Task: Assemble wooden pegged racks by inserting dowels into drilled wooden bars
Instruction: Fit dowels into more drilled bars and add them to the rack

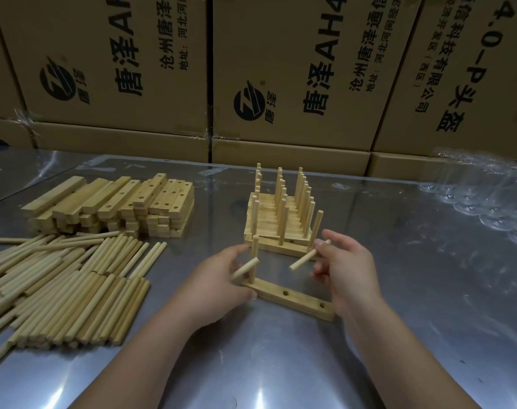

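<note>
The left hand [218,284] pinches a loose dowel [247,268] at the left end of the drilled bar [298,299], which lies between both hands with one peg [254,255] upright beside the left fingers. The right hand [345,273] pinches a second dowel [307,256], slanted toward the left hand. Finished racks [280,214] stand just beyond both hands.

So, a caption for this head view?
Left hand and right hand each hold a dowel above a drilled bar, one peg in.
</note>
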